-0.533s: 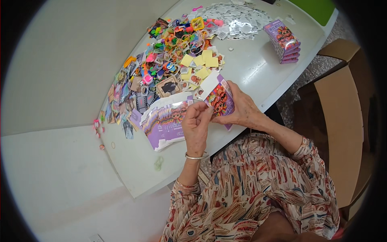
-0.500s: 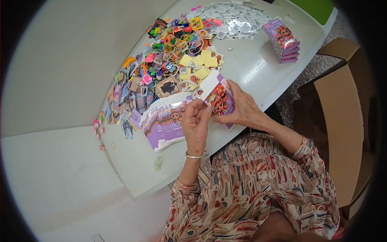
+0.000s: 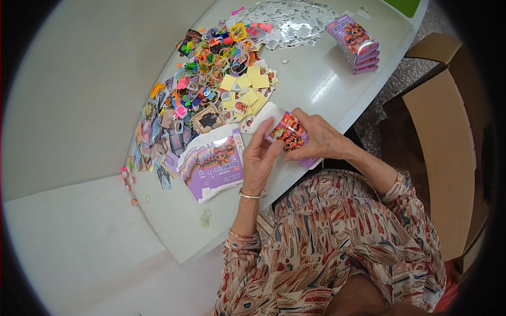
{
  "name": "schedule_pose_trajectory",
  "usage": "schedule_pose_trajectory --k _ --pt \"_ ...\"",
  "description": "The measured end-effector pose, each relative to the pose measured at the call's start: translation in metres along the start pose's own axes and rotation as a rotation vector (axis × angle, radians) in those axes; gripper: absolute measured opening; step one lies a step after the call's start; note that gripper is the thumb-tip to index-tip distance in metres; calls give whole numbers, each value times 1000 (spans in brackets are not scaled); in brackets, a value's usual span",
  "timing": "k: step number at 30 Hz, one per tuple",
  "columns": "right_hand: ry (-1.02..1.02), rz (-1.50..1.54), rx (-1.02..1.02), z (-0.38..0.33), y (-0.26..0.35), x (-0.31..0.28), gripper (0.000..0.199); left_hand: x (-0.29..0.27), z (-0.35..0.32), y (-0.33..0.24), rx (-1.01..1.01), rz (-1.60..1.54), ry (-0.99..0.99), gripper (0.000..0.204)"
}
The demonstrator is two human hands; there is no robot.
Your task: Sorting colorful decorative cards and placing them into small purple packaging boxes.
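Observation:
Between my hands is a purple cardboard box (image 3: 291,132) with colourful cartoon figures on its face and a white flap at its far left end. My right hand (image 3: 321,139) grips it from the right, thumb on the near side and fingers over the far edge. My left hand (image 3: 259,158) closes on its left side, fingertips at the white flap, thumb on the printed face. Just left of that hand, a fanned stack of flattened purple cartons (image 3: 213,171) lies on the white table (image 3: 174,226).
Beyond my hands lie yellow and picture cards (image 3: 247,89), a heap of small colourful toys (image 3: 221,58) and a pile of silvery-white packets (image 3: 295,23). Finished-looking purple boxes (image 3: 356,42) are stacked at the far right. An open brown carton (image 3: 443,152) stands beside the table.
My left fingers have straightened and moved up against the white flap. The box has turned slightly in my right hand. The whole view has shifted a little.

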State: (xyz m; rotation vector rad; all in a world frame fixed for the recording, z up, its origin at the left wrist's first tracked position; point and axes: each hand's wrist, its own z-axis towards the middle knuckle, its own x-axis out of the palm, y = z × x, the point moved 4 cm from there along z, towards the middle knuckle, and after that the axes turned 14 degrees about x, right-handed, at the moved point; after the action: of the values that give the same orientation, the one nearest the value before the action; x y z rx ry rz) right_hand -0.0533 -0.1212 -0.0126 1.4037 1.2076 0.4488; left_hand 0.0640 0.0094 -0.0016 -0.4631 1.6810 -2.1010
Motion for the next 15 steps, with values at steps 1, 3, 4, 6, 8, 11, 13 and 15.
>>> schedule_pose_trajectory --k 1,3,4,6,8,11,13,15 --pt "34 26 -20 -1 0 0 72 1 -1 1 -73 50 49 46" --pt "66 52 -35 -2 0 -2 70 1 -3 5 -147 97 102 42" --pt "98 55 -34 -3 0 -2 69 0 -5 10 -163 35 114 41" --pt "129 57 -29 -5 -1 -3 68 -2 -6 12 -180 -31 126 41" --pt "185 99 -32 -5 -5 -2 68 -2 -5 10 -211 13 246 46" --pt "211 60 -22 -6 -2 -7 68 1 3 5 -84 53 334 60" --pt "222 31 -26 -8 -2 -9 69 7 11 -7 -150 -12 372 66" --pt "232 6 -29 -8 -4 -10 69 10 12 -10 -219 -75 412 73"
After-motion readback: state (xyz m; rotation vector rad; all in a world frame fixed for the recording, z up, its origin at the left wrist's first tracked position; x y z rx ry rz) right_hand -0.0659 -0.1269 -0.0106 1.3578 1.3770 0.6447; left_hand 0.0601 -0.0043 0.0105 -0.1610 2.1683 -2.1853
